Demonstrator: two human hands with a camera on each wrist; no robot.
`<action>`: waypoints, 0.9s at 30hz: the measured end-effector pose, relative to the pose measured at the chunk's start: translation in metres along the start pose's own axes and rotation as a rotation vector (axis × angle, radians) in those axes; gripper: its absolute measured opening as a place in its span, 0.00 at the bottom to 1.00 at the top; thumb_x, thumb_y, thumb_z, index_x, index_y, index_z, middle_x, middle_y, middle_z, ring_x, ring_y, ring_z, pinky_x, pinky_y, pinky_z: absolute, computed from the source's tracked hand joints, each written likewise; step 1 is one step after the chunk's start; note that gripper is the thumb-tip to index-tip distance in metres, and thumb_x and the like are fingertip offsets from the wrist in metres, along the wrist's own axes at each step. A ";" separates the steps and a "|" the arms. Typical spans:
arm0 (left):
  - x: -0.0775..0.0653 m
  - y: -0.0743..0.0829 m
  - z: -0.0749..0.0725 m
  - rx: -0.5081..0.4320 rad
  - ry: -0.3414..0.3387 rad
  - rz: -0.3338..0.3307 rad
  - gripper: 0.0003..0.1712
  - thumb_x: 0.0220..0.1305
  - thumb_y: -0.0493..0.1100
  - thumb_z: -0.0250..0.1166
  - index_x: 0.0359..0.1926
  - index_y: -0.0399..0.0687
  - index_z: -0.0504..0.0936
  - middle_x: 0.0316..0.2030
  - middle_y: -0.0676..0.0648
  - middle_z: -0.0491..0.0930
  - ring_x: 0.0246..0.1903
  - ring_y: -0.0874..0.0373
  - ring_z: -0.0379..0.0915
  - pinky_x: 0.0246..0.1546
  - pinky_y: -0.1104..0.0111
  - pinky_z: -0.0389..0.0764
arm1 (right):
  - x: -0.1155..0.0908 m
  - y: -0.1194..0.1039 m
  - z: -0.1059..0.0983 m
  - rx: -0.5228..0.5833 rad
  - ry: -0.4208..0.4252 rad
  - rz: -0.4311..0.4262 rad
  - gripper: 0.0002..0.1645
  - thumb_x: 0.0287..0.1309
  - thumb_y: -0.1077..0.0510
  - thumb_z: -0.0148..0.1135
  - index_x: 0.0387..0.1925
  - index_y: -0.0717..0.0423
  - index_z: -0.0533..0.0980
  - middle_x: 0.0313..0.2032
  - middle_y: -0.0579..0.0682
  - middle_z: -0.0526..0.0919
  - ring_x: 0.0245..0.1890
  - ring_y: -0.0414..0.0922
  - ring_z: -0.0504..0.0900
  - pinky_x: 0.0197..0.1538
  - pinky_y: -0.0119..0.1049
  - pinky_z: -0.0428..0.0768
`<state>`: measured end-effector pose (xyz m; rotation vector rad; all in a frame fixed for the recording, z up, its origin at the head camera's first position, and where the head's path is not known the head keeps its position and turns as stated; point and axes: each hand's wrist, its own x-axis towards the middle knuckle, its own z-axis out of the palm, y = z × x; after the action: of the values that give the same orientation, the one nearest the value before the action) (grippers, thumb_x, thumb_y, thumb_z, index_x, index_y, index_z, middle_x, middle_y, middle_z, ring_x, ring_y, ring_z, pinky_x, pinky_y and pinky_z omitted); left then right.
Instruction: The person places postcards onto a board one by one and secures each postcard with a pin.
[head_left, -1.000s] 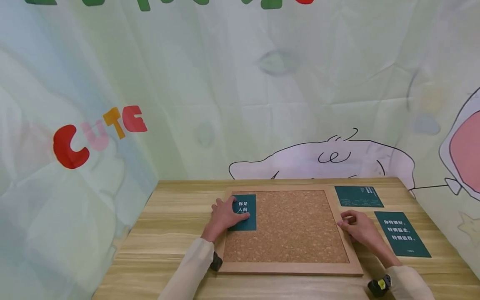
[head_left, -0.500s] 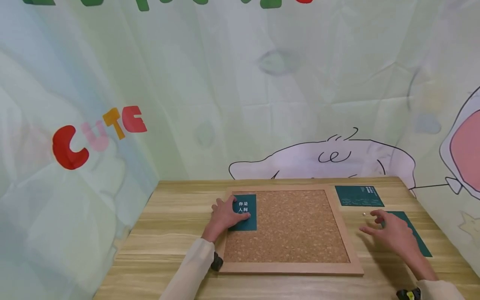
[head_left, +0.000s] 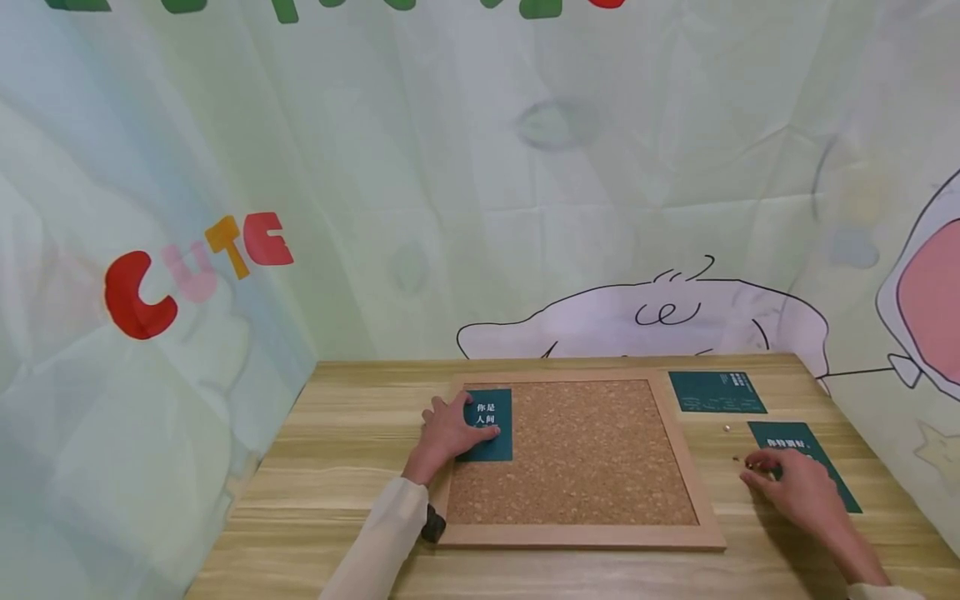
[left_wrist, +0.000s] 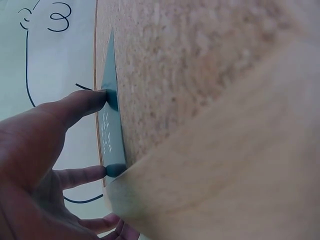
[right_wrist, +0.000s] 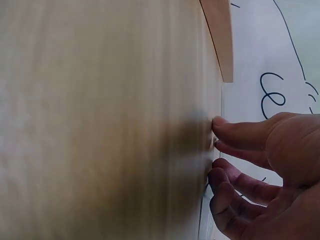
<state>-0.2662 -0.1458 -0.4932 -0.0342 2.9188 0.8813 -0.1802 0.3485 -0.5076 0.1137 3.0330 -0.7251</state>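
With spread fingers my left hand point(head_left: 447, 429) presses a dark green card point(head_left: 501, 433) with white writing onto the upper left of the cork board point(head_left: 585, 467). Thumb and fingertip rest on the card's face point(left_wrist: 114, 135) in the left wrist view, other fingers beyond the frame's edge. My right hand point(head_left: 802, 487) is low over the table right of the board, partly covering another green card point(head_left: 832, 475). Its thumb and forefinger close around a small shiny thumbtack point(right_wrist: 215, 142) at the table surface, the remaining fingers curled.
Another small shiny piece point(head_left: 727, 428) lies between the board's wooden frame point(head_left: 711, 533) and the cards. A third green card point(head_left: 717, 392) lies at the table's back right. Behind the wooden table point(head_left: 300, 492) hangs a printed cloth backdrop point(head_left: 420, 208).
My right hand has left the board's right edge, moved right, then lowered to the small pieces on the table with its thumb and forefinger drawn together. The left hand stays on the card.
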 end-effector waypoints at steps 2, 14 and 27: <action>0.000 0.000 0.000 -0.001 0.001 -0.001 0.50 0.55 0.65 0.77 0.72 0.48 0.70 0.59 0.30 0.65 0.55 0.33 0.61 0.51 0.39 0.74 | 0.000 0.001 0.001 -0.013 0.030 -0.033 0.16 0.62 0.58 0.73 0.45 0.67 0.83 0.39 0.63 0.86 0.36 0.55 0.78 0.42 0.55 0.76; -0.002 0.000 -0.001 -0.011 0.004 0.008 0.50 0.55 0.64 0.77 0.72 0.47 0.70 0.58 0.30 0.65 0.54 0.33 0.61 0.49 0.40 0.76 | -0.001 0.002 0.002 -0.011 0.032 -0.026 0.10 0.64 0.62 0.70 0.43 0.66 0.84 0.35 0.58 0.85 0.33 0.51 0.76 0.38 0.50 0.74; 0.000 -0.002 0.001 -0.016 0.002 0.002 0.48 0.55 0.64 0.77 0.70 0.47 0.71 0.59 0.30 0.64 0.55 0.33 0.61 0.50 0.38 0.75 | -0.003 -0.002 0.002 0.023 0.026 0.025 0.08 0.64 0.62 0.70 0.40 0.64 0.84 0.35 0.59 0.84 0.35 0.53 0.74 0.39 0.51 0.72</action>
<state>-0.2664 -0.1468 -0.4946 -0.0338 2.9140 0.9052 -0.1778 0.3459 -0.5080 0.1624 3.0428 -0.7623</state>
